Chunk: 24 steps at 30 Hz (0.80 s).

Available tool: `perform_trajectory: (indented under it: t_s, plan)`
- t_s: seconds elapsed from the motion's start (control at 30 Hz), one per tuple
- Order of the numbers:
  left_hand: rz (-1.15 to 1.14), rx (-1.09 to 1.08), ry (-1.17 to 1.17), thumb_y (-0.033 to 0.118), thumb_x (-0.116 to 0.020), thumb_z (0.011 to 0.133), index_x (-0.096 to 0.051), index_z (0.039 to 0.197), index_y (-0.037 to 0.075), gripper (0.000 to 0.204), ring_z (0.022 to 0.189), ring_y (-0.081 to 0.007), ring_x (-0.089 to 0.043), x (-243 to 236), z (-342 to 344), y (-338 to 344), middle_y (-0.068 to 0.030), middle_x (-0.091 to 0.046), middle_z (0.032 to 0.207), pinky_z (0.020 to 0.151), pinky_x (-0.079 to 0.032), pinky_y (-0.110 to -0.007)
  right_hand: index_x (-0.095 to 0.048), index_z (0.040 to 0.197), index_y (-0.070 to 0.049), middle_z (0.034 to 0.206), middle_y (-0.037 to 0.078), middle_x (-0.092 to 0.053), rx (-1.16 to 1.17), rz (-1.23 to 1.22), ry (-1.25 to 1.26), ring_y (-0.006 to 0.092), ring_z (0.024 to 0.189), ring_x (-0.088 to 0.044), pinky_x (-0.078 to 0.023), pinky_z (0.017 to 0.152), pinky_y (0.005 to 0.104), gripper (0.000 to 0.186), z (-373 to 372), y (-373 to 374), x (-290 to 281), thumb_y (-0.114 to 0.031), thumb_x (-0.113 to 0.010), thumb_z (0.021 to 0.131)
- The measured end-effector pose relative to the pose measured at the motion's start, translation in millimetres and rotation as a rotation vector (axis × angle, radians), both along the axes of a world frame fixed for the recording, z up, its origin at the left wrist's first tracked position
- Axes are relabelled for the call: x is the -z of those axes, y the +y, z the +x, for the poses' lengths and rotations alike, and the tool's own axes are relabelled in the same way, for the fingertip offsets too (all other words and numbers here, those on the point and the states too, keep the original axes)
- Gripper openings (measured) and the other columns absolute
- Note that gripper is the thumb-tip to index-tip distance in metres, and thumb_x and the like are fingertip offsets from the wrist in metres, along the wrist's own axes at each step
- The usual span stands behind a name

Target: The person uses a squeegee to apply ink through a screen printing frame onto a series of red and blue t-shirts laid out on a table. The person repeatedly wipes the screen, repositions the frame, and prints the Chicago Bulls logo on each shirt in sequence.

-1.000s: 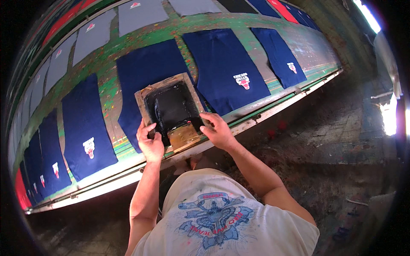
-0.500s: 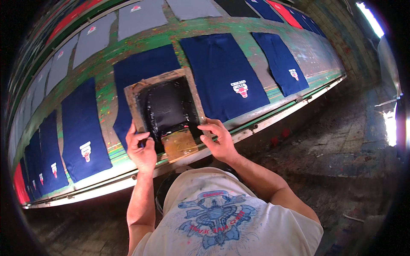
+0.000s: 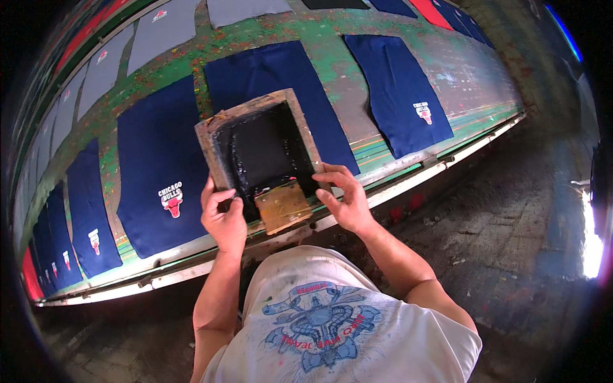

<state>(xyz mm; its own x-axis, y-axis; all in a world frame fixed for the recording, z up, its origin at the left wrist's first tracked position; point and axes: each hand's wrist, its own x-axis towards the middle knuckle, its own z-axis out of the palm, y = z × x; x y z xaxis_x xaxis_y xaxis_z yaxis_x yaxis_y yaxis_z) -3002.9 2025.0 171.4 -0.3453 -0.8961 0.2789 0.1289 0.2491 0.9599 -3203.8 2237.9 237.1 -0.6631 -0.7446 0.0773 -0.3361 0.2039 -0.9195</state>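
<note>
Both my hands grip a small wooden printing screen (image 3: 308, 133) by its near corners. Its mesh is dark, with wet-looking black ink along the inner sides. My left hand (image 3: 223, 217) has its fingers curled round the left side rail, and my right hand (image 3: 345, 199) pinches the right one. A flat yellow-brown squeegee (image 3: 282, 209) rests in the near end of the screen and sticks out over the near edge. Behind the screen lies a navy fabric panel (image 3: 262, 67), its lower part hidden. To its left is a navy panel (image 3: 159, 134) with a white and red print.
The long paint-stained green table (image 3: 332, 70) curves across the view, with a metal rail (image 3: 440, 159) along its near edge. Another printed navy panel (image 3: 399, 89) lies right of the screen. Grey panels (image 3: 163, 38) line the far side. Dark floor (image 3: 485, 236) extends at right.
The screen has moved right along the table with both my hands on it. The panel that was partly beneath it now shows its print at left.
</note>
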Motion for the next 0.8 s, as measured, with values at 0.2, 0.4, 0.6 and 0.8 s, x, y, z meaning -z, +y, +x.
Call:
perform_trajectory:
  t_s: [0.2, 0.4, 0.6, 0.8]
  plan:
    - [-0.039, 0.043, -0.002, -0.016, -0.073, 0.084, -0.072, 0.099, 0.003, 0.024, 0.148, -0.0317, -0.061, 13, -48, 39, -0.0270, -0.059, 0.164, 0.122, -0.045, -0.042, -0.079, 0.129, -0.003, 0.148, 0.023, -0.066, 0.028, 0.034, -0.062, 0.0339, 0.137, -0.065, -0.053, 0.116, 0.0419, 0.034, -46, 39, 14, -0.006, -0.080, 0.096]
    - [0.046, 0.062, 0.055, -0.019, -0.073, 0.084, -0.072, 0.098, 0.002, 0.026, 0.150, -0.0308, -0.059, 22, -61, 50, -0.0281, -0.056, 0.166, 0.123, -0.045, -0.042, -0.079, 0.128, -0.003, 0.145, 0.022, -0.069, 0.023, 0.011, -0.089, 0.0328, 0.131, -0.069, -0.055, 0.112, 0.0407, 0.032, -66, 52, 23, -0.005, -0.079, 0.096]
    - [0.161, 0.101, 0.143, -0.020, -0.073, 0.084, -0.071, 0.097, 0.001, 0.025, 0.149, -0.0297, -0.060, 24, -63, 56, -0.0291, -0.055, 0.167, 0.120, -0.047, -0.040, -0.079, 0.131, -0.003, 0.149, 0.017, -0.068, -0.015, 0.028, -0.118, 0.0236, 0.131, -0.069, -0.055, 0.112, 0.0368, 0.032, -77, 61, 29, 0.001, -0.075, 0.099]
    - [0.099, 0.098, 0.075, -0.022, -0.071, 0.083, -0.070, 0.096, 0.000, 0.025, 0.149, -0.0311, -0.060, 22, -63, 59, -0.0299, -0.054, 0.168, 0.121, -0.046, -0.040, -0.078, 0.131, -0.002, 0.148, 0.017, -0.068, -0.019, -0.004, -0.110, 0.0232, 0.129, -0.069, -0.056, 0.110, 0.0362, 0.032, -80, 67, 35, 0.002, -0.074, 0.099]
